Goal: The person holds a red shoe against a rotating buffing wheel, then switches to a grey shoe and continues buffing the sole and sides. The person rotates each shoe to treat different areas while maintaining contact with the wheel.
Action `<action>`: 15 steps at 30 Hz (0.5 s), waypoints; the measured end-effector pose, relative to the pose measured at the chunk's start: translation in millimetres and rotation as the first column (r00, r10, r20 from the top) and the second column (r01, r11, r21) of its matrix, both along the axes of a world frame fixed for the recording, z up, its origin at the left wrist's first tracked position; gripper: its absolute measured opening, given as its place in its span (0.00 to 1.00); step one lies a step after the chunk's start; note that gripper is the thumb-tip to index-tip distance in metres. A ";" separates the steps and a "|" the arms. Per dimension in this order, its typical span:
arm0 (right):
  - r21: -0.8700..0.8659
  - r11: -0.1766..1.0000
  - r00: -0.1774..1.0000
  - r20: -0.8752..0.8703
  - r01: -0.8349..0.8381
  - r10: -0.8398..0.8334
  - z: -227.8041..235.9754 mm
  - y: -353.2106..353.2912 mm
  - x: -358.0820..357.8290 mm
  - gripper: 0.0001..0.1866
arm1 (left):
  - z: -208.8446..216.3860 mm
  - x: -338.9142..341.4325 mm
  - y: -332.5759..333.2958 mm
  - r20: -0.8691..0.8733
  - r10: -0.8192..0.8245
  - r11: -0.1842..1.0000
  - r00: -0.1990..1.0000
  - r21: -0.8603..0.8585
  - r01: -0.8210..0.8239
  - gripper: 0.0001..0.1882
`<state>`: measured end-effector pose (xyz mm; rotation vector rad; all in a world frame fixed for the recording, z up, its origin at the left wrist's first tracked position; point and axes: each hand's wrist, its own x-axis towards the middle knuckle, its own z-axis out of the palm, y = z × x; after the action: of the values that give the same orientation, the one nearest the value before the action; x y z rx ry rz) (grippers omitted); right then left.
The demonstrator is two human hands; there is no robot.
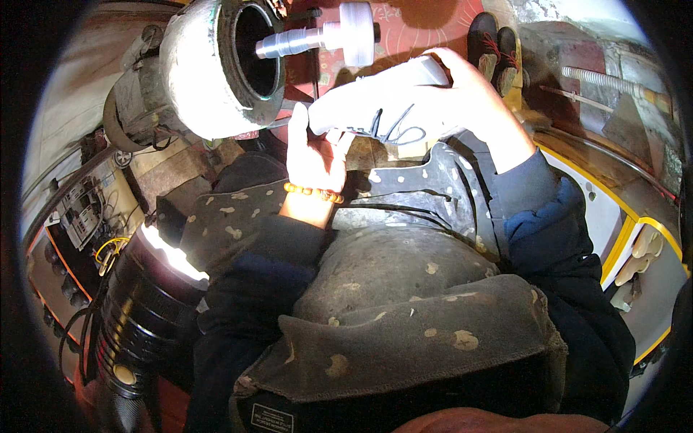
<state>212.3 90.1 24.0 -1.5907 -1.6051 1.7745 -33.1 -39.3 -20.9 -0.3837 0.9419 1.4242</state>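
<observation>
I hold a white sneaker (pixel 382 108) with dark laces in both hands, sole side turned away from me. My left hand (pixel 314 155), with an orange bead bracelet on the wrist, grips the toe end. My right hand (pixel 469 86) grips the heel end. The sneaker sits just below a white spindle with a round disc (pixel 339 35), which sticks out from beside the dark opening of a round metal drum (pixel 206 72). A grey spotted apron (pixel 404 289) covers my lap under the shoe.
A black ribbed cylinder (pixel 144 310) with a bright top stands at my lower left, cables and a wiring box (pixel 83 209) beyond it. A pair of dark shoes with red laces (pixel 492 42) sits at the top. A yellow-edged bench (pixel 628 238) and a ribbed hose (pixel 599 79) lie to the right.
</observation>
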 end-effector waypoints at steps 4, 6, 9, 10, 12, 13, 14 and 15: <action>0.118 0.983 0.984 0.131 -0.138 0.123 17.0 -12.7 -3.8 0.35 | -9.9 0.5 2.2 0.149 0.029 0.996 0.988 -0.086 -0.016 0.32; 0.216 0.957 0.954 0.269 -0.192 0.131 32.9 -32.4 -12.0 0.34 | -11.2 3.6 -0.2 0.122 -0.095 0.995 0.988 0.011 0.094 0.31; 0.344 0.914 0.958 0.256 -0.215 0.129 52.1 -69.8 -31.6 0.35 | -10.9 16.5 -5.2 0.018 -0.260 0.966 0.966 -0.007 0.260 0.30; 0.433 0.871 0.958 0.255 -0.234 0.131 56.0 -82.9 -36.6 0.36 | -10.5 20.3 -6.9 -0.189 -0.334 0.940 0.924 0.004 0.341 0.30; 0.491 0.819 0.949 0.252 -0.295 0.191 58.8 -103.3 -39.1 0.32 | -9.6 22.6 -7.2 -0.618 -0.436 0.818 0.655 0.030 0.574 0.34; 0.484 0.833 0.962 0.170 -0.269 0.213 54.0 -103.8 -35.3 0.30 | -9.6 21.3 -4.7 -0.796 -0.450 0.714 0.405 -0.048 0.698 0.35; 0.471 0.848 0.969 0.088 -0.244 0.230 47.8 -102.8 -30.2 0.28 | -9.3 19.2 -1.6 -0.905 -0.408 0.601 0.123 -0.165 0.782 0.36; 0.373 0.919 0.992 0.055 -0.126 0.114 39.7 -101.9 -26.1 0.23 | -8.5 18.9 1.3 -0.935 -0.314 0.487 -0.163 -0.306 0.818 0.37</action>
<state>186.1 -11.8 63.7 -1.3706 -1.9544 1.3853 -14.2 -38.0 -29.4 1.4725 1.4488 0.6747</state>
